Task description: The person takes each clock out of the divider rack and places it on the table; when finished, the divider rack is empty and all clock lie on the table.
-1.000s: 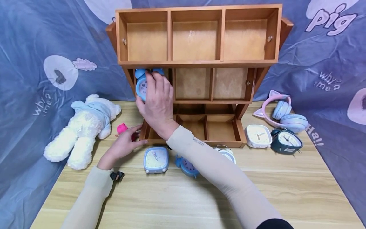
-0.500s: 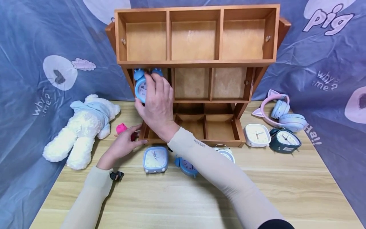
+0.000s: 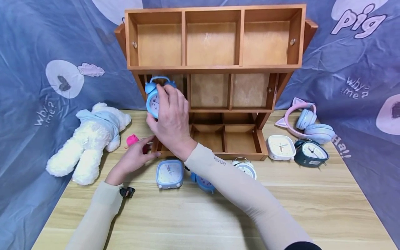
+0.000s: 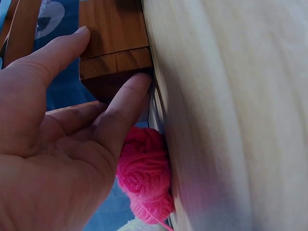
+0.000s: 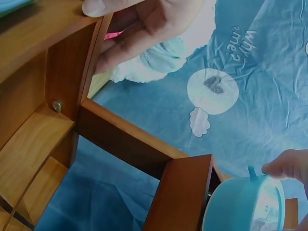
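Observation:
My right hand (image 3: pixel 173 116) grips a blue twin-bell alarm clock (image 3: pixel 152 104) at the left compartment of the middle tier of a wooden three-tier organizer (image 3: pixel 215 68). Fingers cover much of the clock's dial; its bells and top handle show. In the right wrist view, the thumb lies by a small foot on the clock's blue case (image 5: pixel 231 204). My left hand (image 3: pixel 135 156) holds the front left corner of the organizer's bottom tray (image 4: pixel 115 62), thumb on one face and fingers on another. Beside those fingers lies a ball of pink yarn (image 4: pixel 144 168).
Before the organizer stand a square blue clock (image 3: pixel 170 174), a blue bell clock (image 3: pixel 204 184) partly under my right arm, and a white bell clock (image 3: pixel 246 169). A white clock (image 3: pixel 281 147), dark green clock (image 3: pixel 311 153) and cat-ear headphones (image 3: pixel 307 123) sit right; a plush bear (image 3: pixel 93 142) lies left.
My right hand has lowered slightly with the blue alarm clock, drawing it down and a little left; its top handle now shows below the upper tier. My left hand stays at the tray corner.

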The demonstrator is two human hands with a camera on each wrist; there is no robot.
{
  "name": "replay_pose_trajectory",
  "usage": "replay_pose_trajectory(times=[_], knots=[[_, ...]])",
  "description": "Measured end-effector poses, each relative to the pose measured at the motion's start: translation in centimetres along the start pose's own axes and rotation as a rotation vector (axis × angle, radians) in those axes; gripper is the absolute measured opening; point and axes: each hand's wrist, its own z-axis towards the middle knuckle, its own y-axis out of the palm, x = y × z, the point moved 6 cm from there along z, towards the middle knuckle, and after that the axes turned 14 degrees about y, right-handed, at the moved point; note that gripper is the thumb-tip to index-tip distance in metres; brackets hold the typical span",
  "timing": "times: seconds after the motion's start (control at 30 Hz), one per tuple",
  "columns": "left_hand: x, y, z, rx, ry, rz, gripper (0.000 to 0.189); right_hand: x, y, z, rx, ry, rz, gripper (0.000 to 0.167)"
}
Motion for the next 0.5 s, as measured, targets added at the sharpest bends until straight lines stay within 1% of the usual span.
replay_pose_trajectory(times=[0.27,0.5], knots=[[0.0,0.1,0.0,0.004,0.025,0.0,0.077,0.3,-0.4,-0.6,-0.016,-0.005,0.013,0.074],[0.0,0.1,0.0,0.0,0.024,-0.006,0.075,0.3,-1.2,-1.4,-0.076,-0.012,0.041,0.075]])
